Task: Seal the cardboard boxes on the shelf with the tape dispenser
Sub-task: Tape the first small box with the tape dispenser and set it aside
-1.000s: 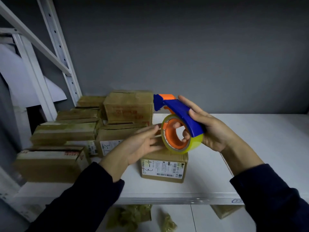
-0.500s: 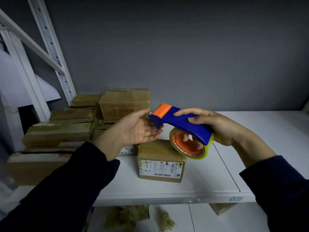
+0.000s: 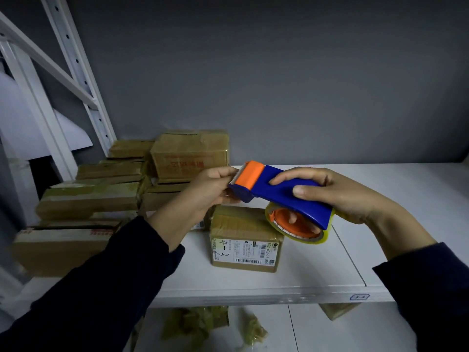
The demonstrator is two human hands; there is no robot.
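In the head view, the right hand (image 3: 355, 199) grips the tape dispenser (image 3: 279, 196) round its blue body, its long axis running left from the roll to the toothed orange nose, which the left hand (image 3: 203, 191) pinches, while the labelled box (image 3: 243, 240) sits on the shelf (image 3: 330, 288) just below the roll.

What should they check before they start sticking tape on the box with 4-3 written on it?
1. Tape dispenser gripped firmly by the right hand: ok.
2. Tape end pulled free by the left hand, which pinches at the dispenser's toothed front: cannot tell, as the tape there is too hard to see.
3. Skin kept away from the cutter teeth: not ok, the left hand is right against them.
4. Tape left on the roll: ok.
5. Box marked 4-3 sitting flat on the shelf, just below the dispenser: ok.
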